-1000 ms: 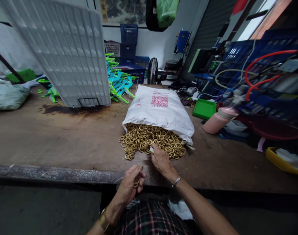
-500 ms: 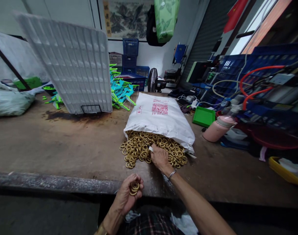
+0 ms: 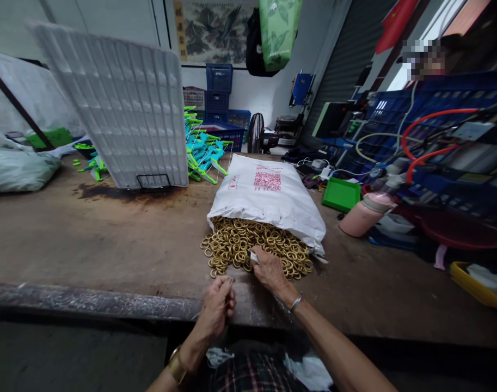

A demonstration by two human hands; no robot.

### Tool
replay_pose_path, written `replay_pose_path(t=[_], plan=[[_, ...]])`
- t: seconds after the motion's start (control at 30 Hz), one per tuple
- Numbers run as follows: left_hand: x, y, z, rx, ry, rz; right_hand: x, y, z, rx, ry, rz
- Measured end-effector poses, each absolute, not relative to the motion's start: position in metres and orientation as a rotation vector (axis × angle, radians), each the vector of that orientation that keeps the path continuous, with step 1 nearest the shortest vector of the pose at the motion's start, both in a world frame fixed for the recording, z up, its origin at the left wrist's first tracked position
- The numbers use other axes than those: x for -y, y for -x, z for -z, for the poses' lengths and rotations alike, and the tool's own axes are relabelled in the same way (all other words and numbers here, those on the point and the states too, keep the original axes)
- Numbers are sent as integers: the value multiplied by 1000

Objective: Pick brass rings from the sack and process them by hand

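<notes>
A heap of brass-coloured rings (image 3: 235,239) spills from the mouth of a white woven sack (image 3: 268,201) printed with a red square code. My right hand (image 3: 271,272) rests at the heap's front edge, fingers curled down; a white wrapping shows at a fingertip. What those fingers pinch, if anything, is hidden. Nearer the table's front edge, my left hand (image 3: 218,306) is closed with its back turned up. Rings lay in its palm a moment ago, and the curled fingers now cover them.
A translucent ribbed panel (image 3: 121,109) stands upright at the left, with green and blue plastic pieces (image 3: 203,147) behind it. Right of the sack are a green tray (image 3: 341,194), a pink bottle (image 3: 364,215) and a yellow tray (image 3: 479,286). Another person (image 3: 428,60) appears at the upper right.
My left hand has moved up toward the heap and turned over, its fingers closing over the rings. My right hand has shifted slightly right and down. A person has appeared at upper right.
</notes>
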State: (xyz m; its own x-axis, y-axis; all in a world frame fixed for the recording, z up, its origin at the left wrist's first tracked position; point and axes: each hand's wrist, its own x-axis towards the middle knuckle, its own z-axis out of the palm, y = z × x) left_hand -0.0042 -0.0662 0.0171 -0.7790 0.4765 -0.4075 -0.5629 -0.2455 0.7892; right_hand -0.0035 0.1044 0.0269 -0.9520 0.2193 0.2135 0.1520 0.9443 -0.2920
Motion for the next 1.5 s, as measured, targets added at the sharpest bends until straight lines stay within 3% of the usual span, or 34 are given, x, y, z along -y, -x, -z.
replay_pose_path(t=[0.27, 0.53, 0.67, 1.27, 1.5], plan=[[57, 12, -18, -1733, -152, -1867, -81, -34, -13, 2837, 13, -802], [63, 2, -22, -1762, -144, -1858, -75, -34, -13, 2516, 315, -1752], [64, -1, -19, -1818, -222, -1861, -71, -35, -9, 2481, 453, -2009], [70, -1, -14, -1553, -171, -1841, -72, -27, -12, 2544, 366, -1821], [70, -1, -14, -1614, -183, -1888, -73, -40, -5, 2828, 52, -1175]])
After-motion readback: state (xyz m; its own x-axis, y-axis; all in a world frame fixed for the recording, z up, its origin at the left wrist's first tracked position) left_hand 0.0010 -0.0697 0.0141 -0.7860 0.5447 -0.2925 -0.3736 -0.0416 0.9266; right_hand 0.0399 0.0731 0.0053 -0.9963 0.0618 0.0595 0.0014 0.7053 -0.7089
